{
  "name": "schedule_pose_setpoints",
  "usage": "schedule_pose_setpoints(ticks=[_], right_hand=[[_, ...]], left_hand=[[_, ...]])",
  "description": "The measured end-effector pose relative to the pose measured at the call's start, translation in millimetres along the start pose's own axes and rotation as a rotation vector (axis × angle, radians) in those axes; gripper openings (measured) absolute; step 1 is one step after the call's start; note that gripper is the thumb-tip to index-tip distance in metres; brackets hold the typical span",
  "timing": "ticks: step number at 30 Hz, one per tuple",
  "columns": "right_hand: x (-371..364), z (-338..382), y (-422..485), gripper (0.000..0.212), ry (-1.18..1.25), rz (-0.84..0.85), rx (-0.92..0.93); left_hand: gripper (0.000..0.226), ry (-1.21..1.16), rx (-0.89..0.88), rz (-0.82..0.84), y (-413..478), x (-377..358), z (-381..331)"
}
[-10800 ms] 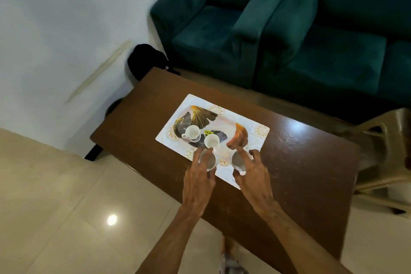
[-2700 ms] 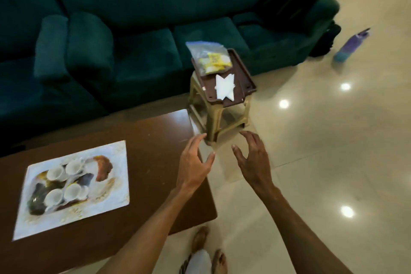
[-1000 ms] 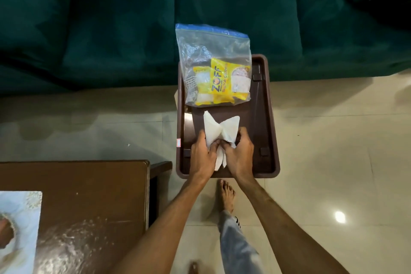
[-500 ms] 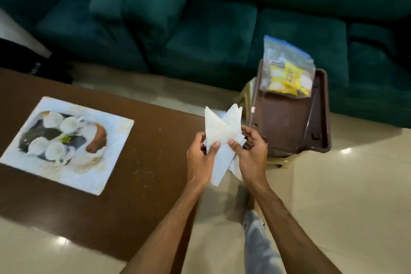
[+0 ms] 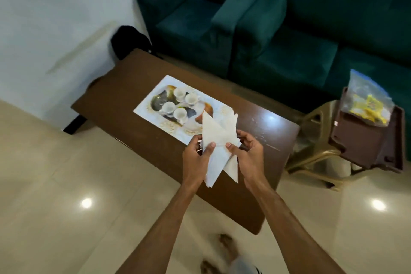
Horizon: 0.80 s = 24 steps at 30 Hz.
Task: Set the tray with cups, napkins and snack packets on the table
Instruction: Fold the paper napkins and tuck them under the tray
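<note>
White folded napkins (image 5: 216,138) are held upright between both hands, over the near edge of the brown table (image 5: 138,87). My left hand (image 5: 195,160) grips their left side and my right hand (image 5: 249,153) their right side. Beyond them a white patterned tray (image 5: 151,102) lies on the table with several small white cups (image 5: 180,104) standing on it. A clear bag of yellow snack packets (image 5: 367,102) rests on a dark brown tray (image 5: 360,144) on a stool at the right.
A beige plastic stool (image 5: 315,155) stands right of the table under the brown tray. Green sofas (image 5: 289,35) run along the far side. A black bag (image 5: 129,40) sits by the wall at the table's far left corner. My bare feet are below.
I have turned left from the stool toward the table. The napkins, picked up from the brown tray, now hover over the table's near edge by the cup tray.
</note>
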State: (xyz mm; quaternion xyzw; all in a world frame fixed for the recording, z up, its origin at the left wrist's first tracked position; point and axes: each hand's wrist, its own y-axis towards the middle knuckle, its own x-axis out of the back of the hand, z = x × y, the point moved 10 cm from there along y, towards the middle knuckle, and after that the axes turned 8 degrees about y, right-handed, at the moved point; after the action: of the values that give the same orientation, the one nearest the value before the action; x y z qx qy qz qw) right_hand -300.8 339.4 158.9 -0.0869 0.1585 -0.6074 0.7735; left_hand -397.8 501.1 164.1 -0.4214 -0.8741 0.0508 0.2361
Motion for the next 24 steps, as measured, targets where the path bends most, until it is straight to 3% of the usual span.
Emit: schedule_pose_setpoints(ticks=[6, 9, 13, 21, 24], right_hand=[[-116, -41, 13, 0.043, 0.023, 0.023, -0.043], [-170, -69, 27, 0.036, 0.049, 0.035, -0.081], [-240, -106, 58, 0.021, 0.153, 0.018, -0.192], [-299, -115, 106, 0.017, 0.254, -0.042, -0.309], [-300, -117, 130, 0.028, 0.27, -0.056, -0.306]], left_hand=[[0.026, -0.035, -0.021, -0.065, 53, 102, 38], [0.018, -0.054, -0.004, -0.074, 91, 145, 66], [0.024, -0.061, 0.032, -0.073, 152, 194, 99], [0.027, -0.075, 0.123, 0.03, 241, 217, 109], [0.026, -0.066, 0.135, 0.102, 273, 202, 105]])
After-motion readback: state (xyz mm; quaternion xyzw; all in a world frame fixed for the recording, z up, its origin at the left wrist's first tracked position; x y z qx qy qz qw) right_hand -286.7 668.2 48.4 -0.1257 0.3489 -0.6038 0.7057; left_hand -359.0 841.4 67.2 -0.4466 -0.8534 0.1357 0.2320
